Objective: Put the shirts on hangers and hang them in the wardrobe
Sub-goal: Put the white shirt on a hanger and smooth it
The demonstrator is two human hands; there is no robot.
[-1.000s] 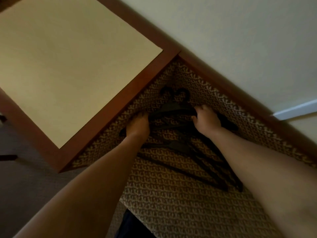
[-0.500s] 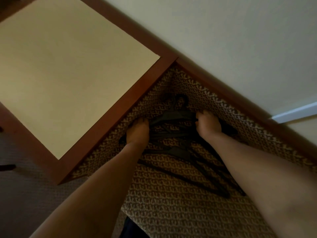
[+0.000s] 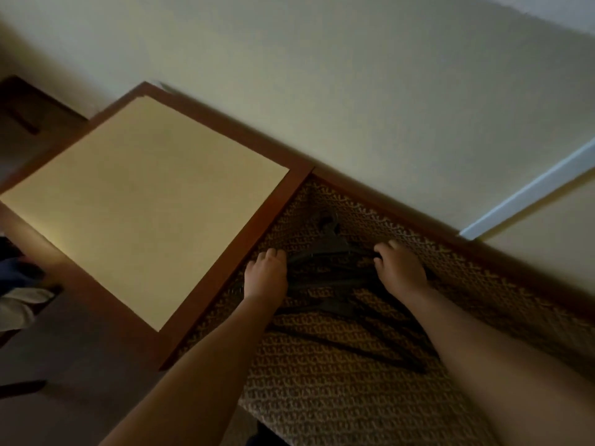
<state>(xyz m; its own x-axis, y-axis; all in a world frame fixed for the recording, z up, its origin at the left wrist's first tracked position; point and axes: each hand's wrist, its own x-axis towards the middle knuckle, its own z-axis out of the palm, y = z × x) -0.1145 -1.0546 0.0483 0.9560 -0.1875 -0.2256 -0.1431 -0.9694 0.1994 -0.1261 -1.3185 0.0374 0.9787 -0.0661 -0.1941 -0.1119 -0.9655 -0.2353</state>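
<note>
Head view: pile of dark hangers (image 3: 335, 284) lay on woven patterned seat (image 3: 338, 397), hooks toward wall (image 3: 354, 91). Left hand (image 3: 266, 274) rested on pile's left end, fingers curled over hanger edge. Right hand (image 3: 399, 268) gripped pile's right side, fingers curled round hanger arm. Cream-topped table with reddish wood frame (image 3: 225, 278) stood just beside seat. White and blue fabric (image 3: 19, 294) sat at far left, blurred. No readable writing anywhere.
</note>
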